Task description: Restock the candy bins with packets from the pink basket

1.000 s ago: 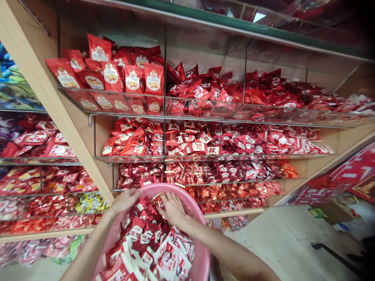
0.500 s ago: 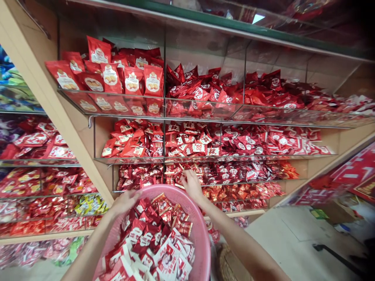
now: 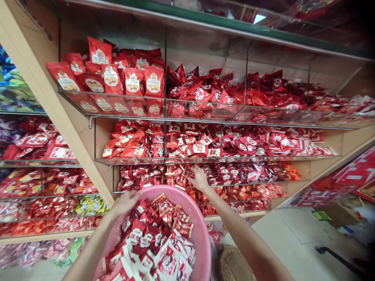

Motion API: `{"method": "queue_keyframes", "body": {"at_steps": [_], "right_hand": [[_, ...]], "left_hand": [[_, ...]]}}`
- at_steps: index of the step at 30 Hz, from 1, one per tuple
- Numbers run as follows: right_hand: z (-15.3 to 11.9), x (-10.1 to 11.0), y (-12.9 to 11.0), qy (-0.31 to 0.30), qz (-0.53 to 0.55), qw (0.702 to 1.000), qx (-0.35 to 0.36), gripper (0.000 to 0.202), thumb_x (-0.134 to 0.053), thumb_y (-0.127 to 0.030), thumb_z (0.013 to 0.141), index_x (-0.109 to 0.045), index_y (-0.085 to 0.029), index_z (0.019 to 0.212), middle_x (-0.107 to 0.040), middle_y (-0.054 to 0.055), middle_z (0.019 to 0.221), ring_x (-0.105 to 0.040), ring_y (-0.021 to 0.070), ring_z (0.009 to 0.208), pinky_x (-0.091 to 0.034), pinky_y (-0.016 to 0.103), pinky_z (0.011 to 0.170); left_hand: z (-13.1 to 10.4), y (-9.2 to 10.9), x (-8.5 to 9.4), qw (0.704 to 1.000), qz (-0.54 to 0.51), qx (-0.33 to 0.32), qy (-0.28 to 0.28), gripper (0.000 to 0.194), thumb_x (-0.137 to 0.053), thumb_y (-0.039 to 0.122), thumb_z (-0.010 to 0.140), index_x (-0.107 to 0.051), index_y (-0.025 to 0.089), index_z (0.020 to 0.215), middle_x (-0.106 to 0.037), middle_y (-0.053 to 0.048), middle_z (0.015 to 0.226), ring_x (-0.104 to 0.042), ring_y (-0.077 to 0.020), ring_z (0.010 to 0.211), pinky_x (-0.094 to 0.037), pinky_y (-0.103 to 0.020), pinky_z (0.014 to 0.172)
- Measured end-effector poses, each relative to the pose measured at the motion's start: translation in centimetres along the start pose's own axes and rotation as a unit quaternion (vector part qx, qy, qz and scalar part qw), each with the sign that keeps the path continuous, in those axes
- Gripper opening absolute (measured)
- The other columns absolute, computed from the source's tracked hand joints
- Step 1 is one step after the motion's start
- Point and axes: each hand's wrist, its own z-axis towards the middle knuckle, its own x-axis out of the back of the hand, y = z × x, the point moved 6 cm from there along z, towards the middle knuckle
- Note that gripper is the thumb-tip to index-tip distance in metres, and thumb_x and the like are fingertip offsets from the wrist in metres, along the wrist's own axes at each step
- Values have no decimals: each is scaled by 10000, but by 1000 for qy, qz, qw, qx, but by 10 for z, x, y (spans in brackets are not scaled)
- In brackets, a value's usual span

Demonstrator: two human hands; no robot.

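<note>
My left hand (image 3: 126, 202) grips the left rim of a pink plastic basket (image 3: 202, 238). Inside it lie several red and white wrapped packets (image 3: 170, 255), dark red ones (image 3: 146, 236), and small red-and-gold wrapped candies (image 3: 182, 226) near the far side. Beyond the basket, my right hand (image 3: 199, 179) is at a low shelf compartment, its fingers closed on a small red wrapped candy (image 3: 189, 172). Partly covered by that hand, similar red-and-gold candies (image 3: 175, 171) fill the compartment.
Tiered shelves hold red packets, larger biscuit packets (image 3: 110, 76) at upper left among them. Clear dividers and front panels (image 3: 205, 111) edge each tier. A wooden upright (image 3: 63, 117) stands at left. Below right are a woven basket (image 3: 234, 265) and pale floor tiles (image 3: 281, 242).
My right hand has shifted slightly right and now shows a small red candy at its fingertips. My left hand stays on the basket rim.
</note>
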Motion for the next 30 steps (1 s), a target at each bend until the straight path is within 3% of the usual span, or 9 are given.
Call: {"method": "queue_keyframes", "body": {"at_steps": [10, 13, 15, 17, 20, 22, 24, 26, 30], "right_hand": [[-15, 17, -4, 73, 18, 993, 95, 336, -520, -360, 881, -551, -172, 1158, -545, 97, 1094, -479, 233, 984, -381, 363, 862], [-20, 25, -1, 93, 84, 987, 97, 317, -530, -352, 869, -565, -177, 1132, -550, 95, 1076, -492, 232, 998, -383, 384, 896], [-21, 29, 1, 101, 195, 973, 66, 327, -579, -380, 826, -584, -183, 1086, -559, 91, 1063, -513, 226, 998, -397, 388, 906], [-25, 29, 4, 88, 373, 924, -15, 348, -618, -432, 774, -594, -186, 1019, -583, 78, 1027, -557, 209, 944, -438, 378, 875], [-41, 17, -10, -8, 638, 757, -143, 348, -648, -478, 735, -582, -187, 914, -629, 40, 904, -611, 169, 798, -492, 361, 818], [-57, 13, -34, -101, 735, 646, -178, 320, -659, -455, 743, -579, -181, 887, -651, 33, 856, -631, 160, 762, -506, 362, 825], [-73, 14, -56, -162, 780, 573, -194, 288, -655, -412, 770, -590, -168, 908, -674, 50, 879, -650, 159, 787, -513, 346, 843], [-85, 16, -70, -182, 799, 536, -204, 276, -640, -379, 798, -598, -153, 951, -685, 69, 939, -661, 154, 835, -517, 315, 852], [-97, 13, -79, -175, 816, 513, -202, 285, -631, -352, 815, -580, -141, 1000, -683, 84, 1013, -661, 158, 895, -506, 334, 899]], "left_hand": [[4, -2, -4, 997, 70, -21, -28, 681, -359, 741, 730, -662, 181, 971, -705, -121, 1071, -601, -325, 1084, -412, -370, 933], [7, -3, -4, 998, 51, -27, -22, 688, -390, 739, 720, -657, 174, 1008, -688, -115, 1125, -597, -308, 1095, -405, -345, 945], [8, -3, -5, 998, 45, -34, -27, 663, -392, 726, 729, -664, 183, 996, -693, -101, 1119, -609, -298, 1073, -408, -341, 941], [7, -2, -5, 998, 46, -35, -29, 642, -391, 718, 733, -675, 190, 962, -708, -94, 1084, -617, -301, 1052, -410, -353, 939], [6, -1, -3, 999, 41, -24, -18, 647, -430, 725, 700, -683, 180, 941, -714, -102, 1061, -611, -319, 1055, -412, -364, 936], [4, 0, -2, 999, 26, -22, -15, 652, -458, 730, 675, -688, 178, 933, -723, -97, 1037, -621, -317, 1034, -426, -352, 914], [2, 2, -2, 1000, 12, -24, -15, 640, -466, 732, 665, -694, 188, 916, -738, -76, 985, -638, -307, 992, -443, -337, 883], [1, 4, -2, 999, 15, -28, -19, 628, -457, 731, 673, -695, 196, 900, -745, -61, 943, -648, -300, 961, -450, -332, 865], [1, 6, -2, 998, 55, -33, -23, 655, -400, 743, 705, -685, 189, 907, -736, -77, 960, -645, -307, 967, -445, -346, 871]]}}
